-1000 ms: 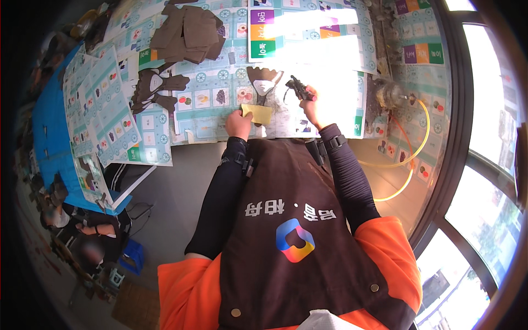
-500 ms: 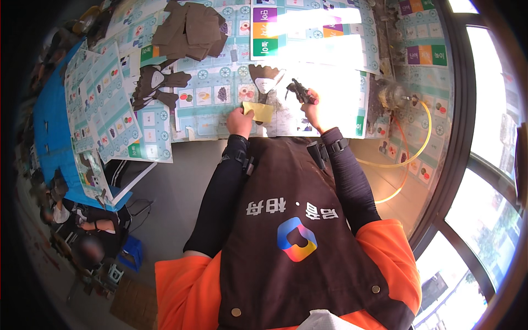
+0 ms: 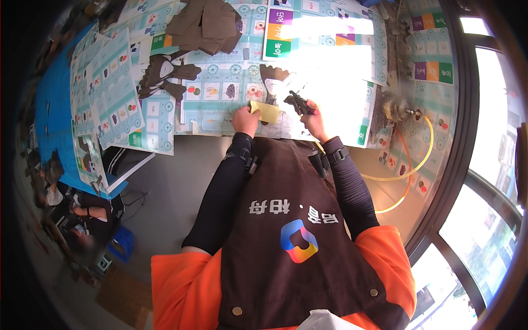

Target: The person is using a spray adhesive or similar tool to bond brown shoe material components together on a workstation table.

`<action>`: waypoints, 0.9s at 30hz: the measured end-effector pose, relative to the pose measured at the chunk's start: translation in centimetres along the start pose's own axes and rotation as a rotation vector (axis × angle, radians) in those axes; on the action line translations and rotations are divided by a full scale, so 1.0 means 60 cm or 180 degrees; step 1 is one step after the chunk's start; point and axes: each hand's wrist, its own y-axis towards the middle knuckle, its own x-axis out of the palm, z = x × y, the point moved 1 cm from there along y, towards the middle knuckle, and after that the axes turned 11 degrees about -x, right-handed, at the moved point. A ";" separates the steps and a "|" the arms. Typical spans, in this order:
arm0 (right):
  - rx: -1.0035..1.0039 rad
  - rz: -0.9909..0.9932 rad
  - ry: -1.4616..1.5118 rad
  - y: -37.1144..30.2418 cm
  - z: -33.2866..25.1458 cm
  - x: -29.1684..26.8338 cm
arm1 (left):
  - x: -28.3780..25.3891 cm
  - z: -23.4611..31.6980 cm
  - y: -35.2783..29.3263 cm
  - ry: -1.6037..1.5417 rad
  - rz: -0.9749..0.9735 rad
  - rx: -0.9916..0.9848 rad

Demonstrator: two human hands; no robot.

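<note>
My left hand [image 3: 246, 120] pinches a small yellow card [image 3: 265, 112] at the table's near edge. The card lies over the lower part of a dark brown cut piece [image 3: 272, 73] with a pale middle. In my right hand [image 3: 315, 122] is a dark spray gun [image 3: 298, 103], its front end tilted up and left, just right of the card and not touching it. Strong sunlight washes out the sheet beneath the gun. Further left lie brown cut pieces with pale middles [image 3: 168, 74], and beyond them a pile of plain brown pieces [image 3: 206, 25].
Printed sheets [image 3: 214, 118] cover the table. On the right a metal fitting [image 3: 397, 107] carries a yellow hose [image 3: 430, 143] and an orange one. Windows [image 3: 492, 126] line the right side. A blue-covered table [image 3: 52, 110] stands left, a person's arm [image 3: 94, 212] below it.
The view has shifted, so the table appears further right. Against the table, the spray gun has come nearer to me and slightly left, closer to the card. My left hand still holds the card.
</note>
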 end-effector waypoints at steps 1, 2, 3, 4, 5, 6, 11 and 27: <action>0.0089 0.0101 -0.0136 -0.002 -0.009 0.005 | 0.000 0.001 -0.002 0.0079 -0.0123 0.0042; -0.0082 0.0017 0.0015 0.001 -0.021 0.008 | -0.002 0.001 -0.002 0.0050 0.0064 0.0063; -0.0254 -0.0008 0.0060 0.007 -0.035 0.009 | -0.002 0.001 -0.001 0.0033 0.0027 0.0020; -0.0229 0.0052 -0.0070 0.012 -0.048 0.009 | 0.000 0.001 -0.001 0.0040 -0.0190 -0.0048; -0.0428 -0.0039 0.0098 0.017 -0.062 0.009 | -0.001 0.000 -0.001 0.0008 -0.0010 -0.0025; -0.0479 -0.0064 0.0055 0.022 -0.076 0.007 | 0.000 0.000 -0.002 0.0019 0.0040 0.0004; -0.0399 0.0021 -0.0205 0.039 -0.126 -0.001 | 0.001 -0.003 -0.001 0.0049 0.0079 0.0011; -0.0986 -0.0386 -0.1440 0.057 -0.178 0.000 | -0.007 -0.003 -0.004 0.0099 0.0121 0.0021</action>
